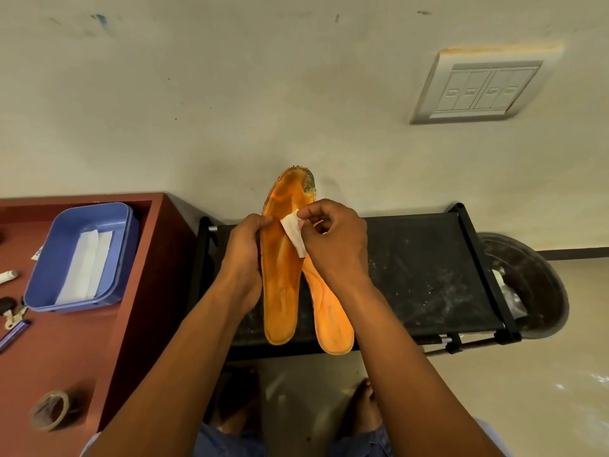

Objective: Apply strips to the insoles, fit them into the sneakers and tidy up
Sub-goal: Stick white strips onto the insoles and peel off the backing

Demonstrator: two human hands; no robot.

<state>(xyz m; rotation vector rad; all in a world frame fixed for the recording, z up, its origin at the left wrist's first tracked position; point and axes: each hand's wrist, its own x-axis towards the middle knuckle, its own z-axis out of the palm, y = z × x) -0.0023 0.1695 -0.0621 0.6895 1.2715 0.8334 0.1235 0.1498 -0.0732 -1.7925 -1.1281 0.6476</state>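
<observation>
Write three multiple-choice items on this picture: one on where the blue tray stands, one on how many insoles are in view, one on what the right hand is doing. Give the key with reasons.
1. The blue tray stands on:
A. the red-brown table
B. the black rack
C. the floor

2. Orange insoles in view:
A. one
B. two
C. three

3. The right hand:
A. hangs idle
B. pinches a white strip
C. presses the rack

Key: 1 A, the tray sits on the red-brown table. 2 B, one insole is held by the left hand, a second insole lies beside it. 3 B, its fingertips pinch the white strip.

Tape roll [50,410], lighter [14,333], wall switch [484,89]
</observation>
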